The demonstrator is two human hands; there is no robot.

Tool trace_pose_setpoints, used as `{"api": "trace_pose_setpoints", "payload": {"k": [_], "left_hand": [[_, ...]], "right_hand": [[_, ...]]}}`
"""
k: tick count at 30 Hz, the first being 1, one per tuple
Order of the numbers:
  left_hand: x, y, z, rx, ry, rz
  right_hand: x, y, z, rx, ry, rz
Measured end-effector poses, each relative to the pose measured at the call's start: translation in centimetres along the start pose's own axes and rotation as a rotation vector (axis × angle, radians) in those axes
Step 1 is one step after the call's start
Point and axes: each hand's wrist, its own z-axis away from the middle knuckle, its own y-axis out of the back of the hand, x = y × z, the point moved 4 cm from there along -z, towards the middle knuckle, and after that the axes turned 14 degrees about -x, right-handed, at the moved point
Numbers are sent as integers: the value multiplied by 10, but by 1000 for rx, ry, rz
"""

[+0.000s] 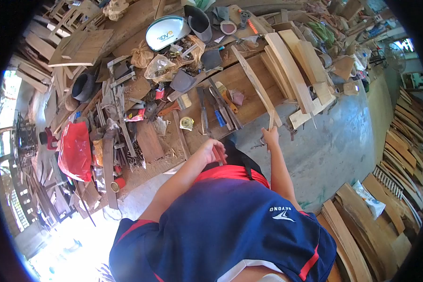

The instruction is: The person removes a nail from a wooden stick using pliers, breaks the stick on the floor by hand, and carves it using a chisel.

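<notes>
Evidently, the right hand's (270,137) fingers grasp a slim wooden strip (271,120) by the surface's (234,75) near edge; left hand (210,149) curls short of it, hold unclear. Steady wrist helps.

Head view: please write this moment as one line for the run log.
left hand: near waist, grip unclear | right hand: grip on wood strip | long plank: past edge of bench

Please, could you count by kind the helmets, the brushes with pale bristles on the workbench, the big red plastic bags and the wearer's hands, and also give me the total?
Helmet: 1
Brushes: 2
Big red plastic bag: 1
Left hand and right hand: 2
Total: 6
</notes>
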Motion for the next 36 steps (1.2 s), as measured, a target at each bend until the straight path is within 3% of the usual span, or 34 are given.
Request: {"api": "trace_pose_setpoints", "payload": {"k": [2, 4, 6, 11, 14, 15, 16, 19, 20, 22, 27, 29, 31, 32, 33, 35, 36], "left_hand": [[8, 31, -18, 53, -70, -80], [32, 56, -30, 328, -230, -339], [49, 73, -53, 449, -267, -404], [84, 40, -57, 781, -302, -732], [85, 41, -72, 862, -354, -1251], [81, 42, -71, 860, -350, -1244], [70, 41, -70, 718, -360, -1243], [34, 62, -68, 425, -330, -1079], [24, 67, -62, 432, -330, -1074], [6, 55, -31, 444, -137, -639], [-20, 71, -14, 550, -121, -525], [-20, 69, -9, 556, -123, -482], [-13, 63, -10, 541, -151, -456], [-9, 61, -10, 543, -154, -458], [-3, 57, -11, 531, -184, -458], [8, 55, -15, 516, -215, -467], [14, 56, -18, 501, -248, -495]], "right_hand": [[6, -2, -5, -70, 31, -75], [-1, -6, -8, -140, 61, -150], [-11, -19, -5, -386, -67, -356], [-48, -38, -16, -579, -90, -522], [-68, -47, -42, -705, -20, -556], [-80, -47, -46, -767, -84, -697], [-86, -49, -53, -826, -148, -840], [-104, -51, -82, -870, -151, -866], [-109, -53, -92, -877, -150, -840], [-118, -53, -110, -899, -126, -797], [-153, -52, -115, -885, 39, -741], [-162, -53, -106, -823, 128, -656], [-176, -49, -102, -615, 548, -322], [-177, -50, -97, -512, 621, -203], [-188, -46, -83, -511, 625, -205], [-218, -24, -47, -280, 664, 179], [-221, -22, -40, -241, 672, 219]]}}
